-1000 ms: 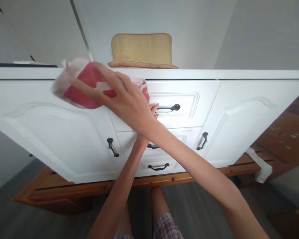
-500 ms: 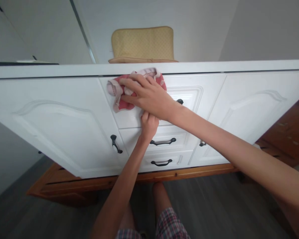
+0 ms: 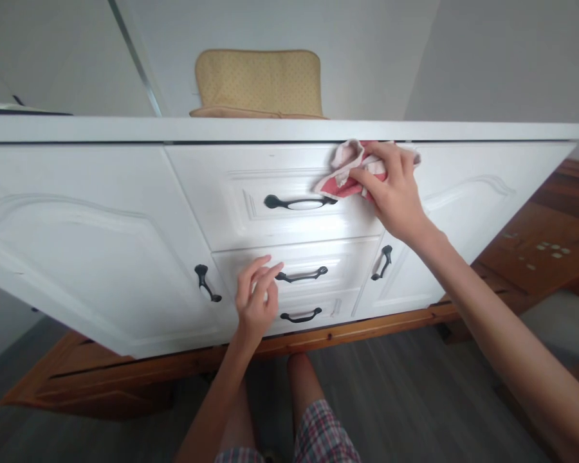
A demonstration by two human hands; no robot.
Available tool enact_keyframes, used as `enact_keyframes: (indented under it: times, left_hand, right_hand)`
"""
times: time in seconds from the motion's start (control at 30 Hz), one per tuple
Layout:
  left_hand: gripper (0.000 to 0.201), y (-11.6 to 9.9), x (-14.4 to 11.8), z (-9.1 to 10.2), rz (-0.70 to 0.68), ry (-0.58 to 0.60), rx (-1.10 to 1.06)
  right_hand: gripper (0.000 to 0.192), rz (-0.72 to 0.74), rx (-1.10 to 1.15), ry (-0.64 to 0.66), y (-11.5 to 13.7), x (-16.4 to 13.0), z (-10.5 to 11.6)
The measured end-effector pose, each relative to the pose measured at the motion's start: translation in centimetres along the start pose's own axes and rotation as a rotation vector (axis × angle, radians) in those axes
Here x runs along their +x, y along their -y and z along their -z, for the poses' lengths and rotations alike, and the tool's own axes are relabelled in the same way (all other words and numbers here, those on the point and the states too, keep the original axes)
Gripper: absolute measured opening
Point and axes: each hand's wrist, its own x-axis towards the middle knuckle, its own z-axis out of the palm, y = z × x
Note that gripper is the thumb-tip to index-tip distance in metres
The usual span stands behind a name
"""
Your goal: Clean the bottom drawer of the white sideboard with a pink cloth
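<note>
White cabinet [image 3: 164, 257] before you.
At the upper right corner of the top drawer [image 3: 294, 180], your right hand [image 3: 398, 193] pinches the red-and-white cloth [image 3: 346, 175]; your left hand [image 3: 257, 297] — fingers parted, half curled — is just beside the middle handle [image 3: 303, 277].

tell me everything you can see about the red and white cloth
The cloth is red and whitish, looks like soft woven fabric, and is crumpled, with a pale rolled fold at its upper left. It lies bunched against the upper right of the top drawer, just below the cabinet top's edge. The right hand grips it from above, covering part. Its lower left corner reaches the drawer handle's right end; whether they touch is unclear.
</note>
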Motion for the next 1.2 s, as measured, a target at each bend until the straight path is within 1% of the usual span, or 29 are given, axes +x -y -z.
enact_keyframes:
  times: [0.07,0.13,0.2,0.3,0.37,0.43,0.5,0.53,0.6,0.67,0.73,0.8,0.87,0.93,1.03,1.13,1.17,1.2]
  left_hand:
    - [0.042,0.1,-2.6,2.2,0.046,0.037,0.046]
    - [0.039,0.3,-5.4,4.2,0.127,0.082,0.081]
    - [0.033,0.5,-8.5,6.2,0.223,0.096,0.115]
    - [0.029,0.5,-13.7,9.2,0.392,0.179,0.156]
    - [0.026,0.4,-17.4,11.2,0.456,0.224,0.193]
    - [0.027,0.2,-21.0,13.0,0.492,0.255,0.245]
    - [0.031,-0.1,-24.3,14.2,0.508,0.274,0.294]
    - [0.032,-0.3,-25.6,14.5,0.518,0.282,0.311]
    - [0.036,-0.8,-27.7,14.5,0.520,0.296,0.312]
    - [0.037,-1.5,-28.8,13.9,0.514,0.339,0.263]
    - [0.036,-2.3,-29.2,13.1,0.509,0.402,0.202]
    - [0.037,-3.1,-29.0,12.5,0.523,0.466,0.155]
    - [0.038,-3.7,-28.7,12.3,0.557,0.502,0.127]
    - [0.038,-3.9,-28.5,12.4,0.588,0.512,0.109]
    - [0.037,-3.9,-28.5,12.9,0.612,0.514,0.096]
    - [0.035,-4.0,-28.6,12.9,0.662,0.548,0.074]
    - [0.035,-4.0,-28.7,12.8,0.687,0.560,0.060]
    - [0.035,-4.1,-28.7,12.6,0.714,0.574,0.040]
  right_hand:
    - [0.040,-0.068,-0.034,-0.062,-0.7,-1.6,-0.7]
    - [0.040,-0.121,-0.056,-0.111,-0.6,-3.4,-2.1]
    - [0.041,-0.154,-0.067,-0.166,0.1,-5.6,-4.1]
    - [0.038,-0.155,-0.068,-0.245,1.7,-8.9,-7.2]
    - [0.035,-0.139,-0.061,-0.276,3.0,-10.5,-8.8]
    - [0.032,-0.123,-0.061,-0.299,4.5,-11.2,-10.0]
    - [0.029,-0.089,-0.064,-0.296,6.6,-10.7,-11.0]
    - [0.028,-0.053,-0.059,-0.274,7.8,-10.2,-11.4]
    - [0.026,0.055,-0.034,-0.204,10.9,-8.4,-12.5]
    - [0.025,0.182,0.000,-0.138,14.5,-6.2,-13.7]
    - [0.025,0.281,0.024,-0.090,17.9,-3.8,-14.9]
    - [0.026,0.324,0.043,-0.046,20.5,-1.6,-15.6]
    - [0.030,0.307,0.059,-0.019,22.2,0.7,-15.8]
    - [0.032,0.245,0.088,-0.023,23.0,2.9,-15.2]
    - [0.031,0.102,0.186,-0.071,23.3,6.4,-13.4]
    - [0.052,-0.009,0.282,-0.136,23.1,9.0,-11.2]
    - [0.056,-0.026,0.295,-0.149,22.9,9.5,-10.4]
    - [0.055,-0.036,0.297,-0.153,22.5,9.7,-9.7]
